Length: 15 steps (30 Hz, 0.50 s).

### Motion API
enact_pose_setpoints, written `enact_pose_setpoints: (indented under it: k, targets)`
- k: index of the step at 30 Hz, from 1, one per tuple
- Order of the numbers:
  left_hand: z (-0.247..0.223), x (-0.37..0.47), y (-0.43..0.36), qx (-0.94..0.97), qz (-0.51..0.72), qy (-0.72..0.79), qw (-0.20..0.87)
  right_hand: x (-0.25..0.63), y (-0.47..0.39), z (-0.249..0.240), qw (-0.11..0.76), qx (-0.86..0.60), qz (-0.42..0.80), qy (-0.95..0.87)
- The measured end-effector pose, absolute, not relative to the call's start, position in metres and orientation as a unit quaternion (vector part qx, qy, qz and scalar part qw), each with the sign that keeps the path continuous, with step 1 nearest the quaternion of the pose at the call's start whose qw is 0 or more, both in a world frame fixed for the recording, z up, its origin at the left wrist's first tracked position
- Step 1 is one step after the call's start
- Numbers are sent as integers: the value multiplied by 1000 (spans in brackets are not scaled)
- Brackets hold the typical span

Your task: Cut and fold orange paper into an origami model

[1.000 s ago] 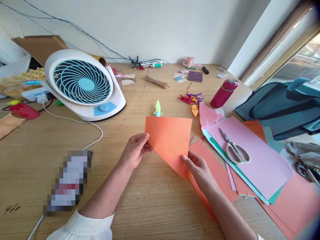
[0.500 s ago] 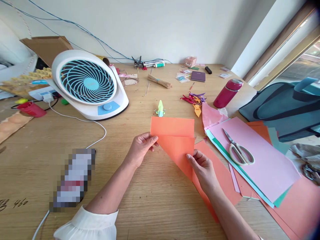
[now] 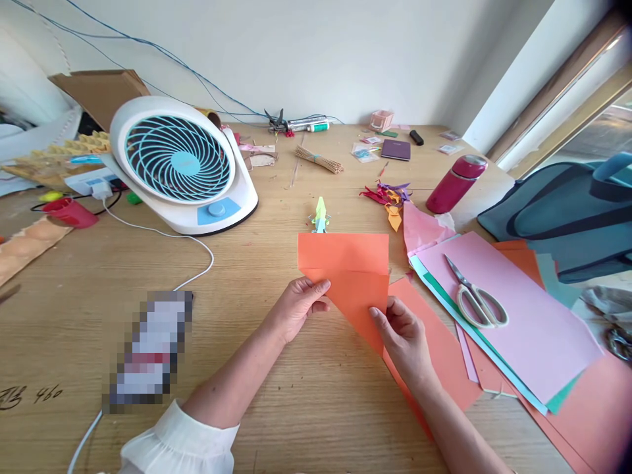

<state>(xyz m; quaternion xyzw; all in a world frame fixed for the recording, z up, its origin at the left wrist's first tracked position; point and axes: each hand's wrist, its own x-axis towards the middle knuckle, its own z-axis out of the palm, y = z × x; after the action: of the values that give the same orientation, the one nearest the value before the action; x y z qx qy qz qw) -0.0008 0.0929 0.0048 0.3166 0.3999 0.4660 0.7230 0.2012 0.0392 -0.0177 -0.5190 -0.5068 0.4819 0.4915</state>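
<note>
1. Near centre, over the table (image 3: pixel 296 415), the orange sheet (image 3: pixel 353 283) sits between both hands, just nearer than the green paper figure (image 3: pixel 320 216).
2. Left hand (image 3: pixel 299 306): thumb and fingers pinched on the sheet's slanted left edge. Right hand (image 3: pixel 407 336): same on its right edge.
3. Change: crosswise line now shows below the top edge; a second ago that face looked plain. Left pinch sits further down the slant.
4. Read: sheet likely mid-fold, crease not pressed flat.

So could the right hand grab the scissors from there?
Probably yes: the scissors lie atop the pink sheet, just to the right of the right hand, with nothing over them. It would likely have to let go of the orange sheet first.
</note>
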Motion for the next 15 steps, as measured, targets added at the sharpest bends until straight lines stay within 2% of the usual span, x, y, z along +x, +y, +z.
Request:
enact_pose_setpoints:
  k: [6, 15]
  targets:
    - [10, -6, 93, 410, 446, 414, 680, 200, 40, -15, 502, -510, 485, -502]
    - [24, -10, 97, 399, 493, 442, 634, 197, 39, -6, 503, -527, 472, -497]
